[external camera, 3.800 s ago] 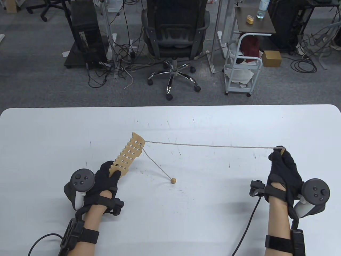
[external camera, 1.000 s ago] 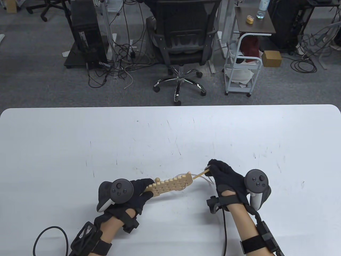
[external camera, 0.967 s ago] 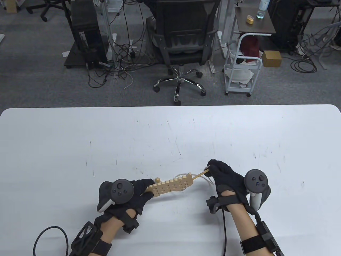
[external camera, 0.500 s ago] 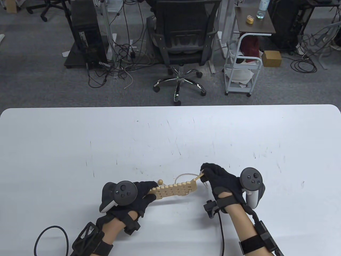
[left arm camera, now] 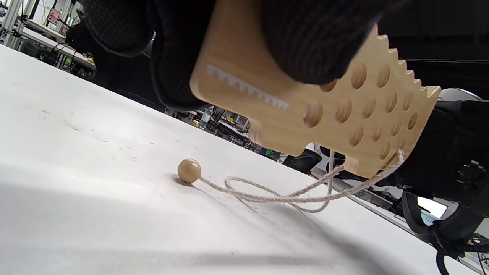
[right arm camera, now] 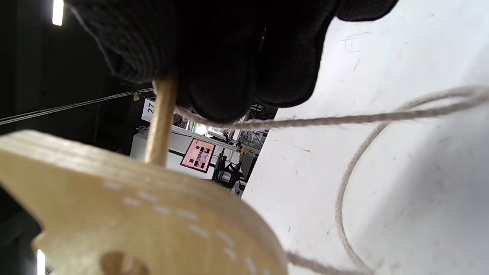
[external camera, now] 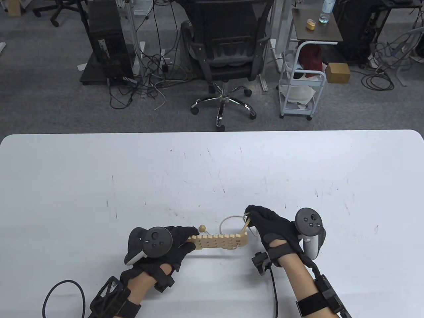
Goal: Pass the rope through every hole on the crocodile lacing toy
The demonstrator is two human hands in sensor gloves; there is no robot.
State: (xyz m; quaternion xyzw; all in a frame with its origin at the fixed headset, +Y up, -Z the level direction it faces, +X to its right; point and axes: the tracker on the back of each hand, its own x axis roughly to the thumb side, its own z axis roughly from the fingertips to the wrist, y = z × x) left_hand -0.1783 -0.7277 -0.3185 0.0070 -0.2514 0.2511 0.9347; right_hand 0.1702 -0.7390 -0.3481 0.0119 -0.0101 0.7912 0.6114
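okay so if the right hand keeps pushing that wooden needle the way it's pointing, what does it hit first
Most likely the crocodile board. The right hand pinches the needle, which slants down to the board's end, apparently at its top face. Whether the tip is lined up with a hole is hidden, so it could meet solid wood.

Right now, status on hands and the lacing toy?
Left hand grips the pale wooden crocodile lacing board by its head end. Right hand pinches the wooden needle at the tail-end holes. Beige rope slack on the table; nothing in the way.

Smooth pale wooden crocodile toy [left arm camera: 344, 110], rough twisted fibre rope [left arm camera: 275, 194], matt white table [external camera: 99, 172].
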